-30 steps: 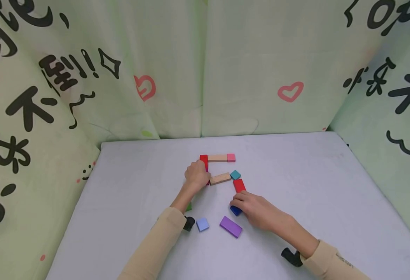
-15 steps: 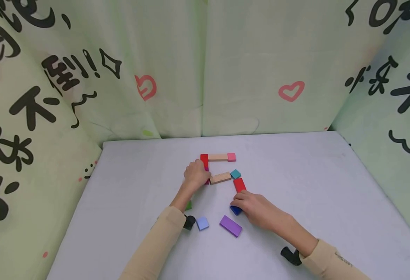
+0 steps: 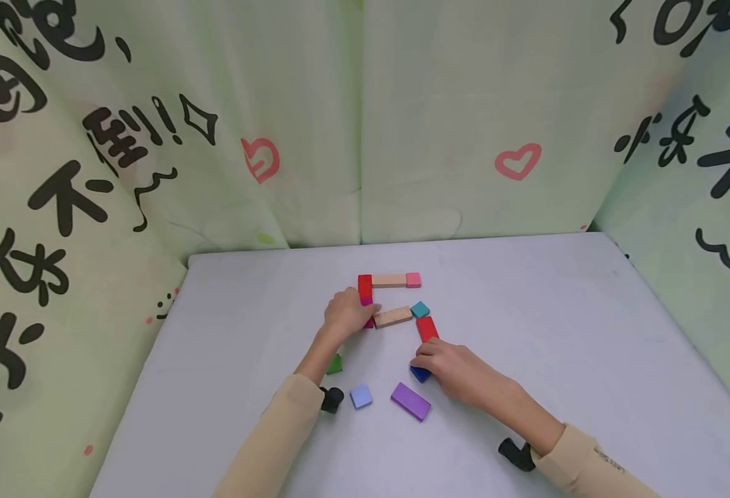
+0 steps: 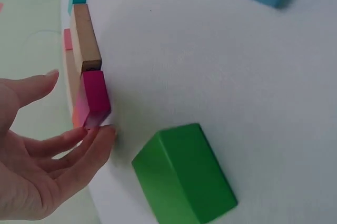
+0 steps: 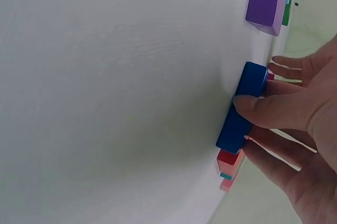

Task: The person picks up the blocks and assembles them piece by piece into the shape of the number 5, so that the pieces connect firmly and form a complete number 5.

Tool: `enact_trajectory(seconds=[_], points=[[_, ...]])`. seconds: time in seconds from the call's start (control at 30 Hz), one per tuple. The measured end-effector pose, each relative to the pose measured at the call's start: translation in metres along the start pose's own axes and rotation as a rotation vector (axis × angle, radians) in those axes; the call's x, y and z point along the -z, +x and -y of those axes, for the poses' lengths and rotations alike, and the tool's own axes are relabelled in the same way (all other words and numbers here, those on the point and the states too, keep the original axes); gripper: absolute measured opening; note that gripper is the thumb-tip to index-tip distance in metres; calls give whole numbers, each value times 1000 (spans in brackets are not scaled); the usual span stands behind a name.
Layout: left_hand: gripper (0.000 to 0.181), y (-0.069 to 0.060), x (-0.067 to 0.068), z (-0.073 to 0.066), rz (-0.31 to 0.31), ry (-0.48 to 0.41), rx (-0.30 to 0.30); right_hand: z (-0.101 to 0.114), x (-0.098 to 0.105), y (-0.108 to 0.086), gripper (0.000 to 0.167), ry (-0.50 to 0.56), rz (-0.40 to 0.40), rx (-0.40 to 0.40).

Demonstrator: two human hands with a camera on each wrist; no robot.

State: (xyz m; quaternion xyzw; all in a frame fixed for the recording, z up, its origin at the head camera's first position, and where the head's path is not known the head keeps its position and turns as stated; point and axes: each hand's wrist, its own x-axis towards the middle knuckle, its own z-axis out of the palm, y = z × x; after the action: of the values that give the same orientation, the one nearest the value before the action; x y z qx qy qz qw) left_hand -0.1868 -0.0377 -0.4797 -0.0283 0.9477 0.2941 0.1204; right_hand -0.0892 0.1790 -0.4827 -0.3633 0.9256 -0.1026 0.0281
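Observation:
My left hand [image 3: 346,312] is beside the magenta block [image 4: 96,95]; the fingertips touch its end while the thumb stands apart from it. Behind that block, a red block [image 3: 365,285] continues the line. My right hand [image 3: 454,370] pinches a dark blue block [image 5: 250,84] between thumb and fingers, its lower end showing in the head view. This blue block lies close to a red block [image 3: 427,328], which follows a teal block [image 3: 420,309] and a slanted plain wooden block [image 3: 392,317]. The hands hide parts of the magenta and blue blocks.
At the back, another wooden block [image 3: 389,281] meets a pink block [image 3: 413,280]. Nearer on the white table [image 3: 558,332] lie a green block [image 4: 184,176], a light blue block [image 3: 361,396] and a purple block [image 3: 411,402]. Printed curtains [image 3: 427,117] surround the table.
My left thumb has lifted away from the magenta block, and the left forearm has shifted slightly left, showing more of the green block. My right hand stays on the dark blue block.

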Motion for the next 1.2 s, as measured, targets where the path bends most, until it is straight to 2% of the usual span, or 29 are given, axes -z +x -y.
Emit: enact_trajectory(seconds=[0.07, 0.17, 0.27, 0.3, 0.4, 0.53, 0.7, 0.87, 1.03, 1.2], points=[[50, -4, 1, 0, -2, 44, -20, 0, 0, 0, 27, -1, 0, 0], [55, -15, 5, -2, -42, 130, -67, 0, 1, -1, 28, -9, -7, 2], [53, -30, 11, -5, -84, 214, -144, 0, 1, -1, 28, -14, -13, 6], [52, -36, 12, -6, -79, 230, -171, 0, 1, -2, 28, -15, -15, 9], [50, -55, 12, -7, -18, 297, -311, 0, 0, -2, 29, -16, -20, 16], [54, -79, 7, -8, 88, 393, -547, -1, -1, -1, 29, -11, -30, 31], [50, -100, -1, -10, 186, 509, -719, -2, -1, -1, 29, -12, -47, 51], [39, -110, -14, -6, 204, 613, -857, -2, -1, -1, 28, -28, -75, 72], [38, -113, -28, -2, 220, 660, -930, -3, -2, -2, 28, -32, -76, 81], [33, -115, -38, -1, 203, 700, -1000, -3, -2, -2, 29, -21, -75, 78]])
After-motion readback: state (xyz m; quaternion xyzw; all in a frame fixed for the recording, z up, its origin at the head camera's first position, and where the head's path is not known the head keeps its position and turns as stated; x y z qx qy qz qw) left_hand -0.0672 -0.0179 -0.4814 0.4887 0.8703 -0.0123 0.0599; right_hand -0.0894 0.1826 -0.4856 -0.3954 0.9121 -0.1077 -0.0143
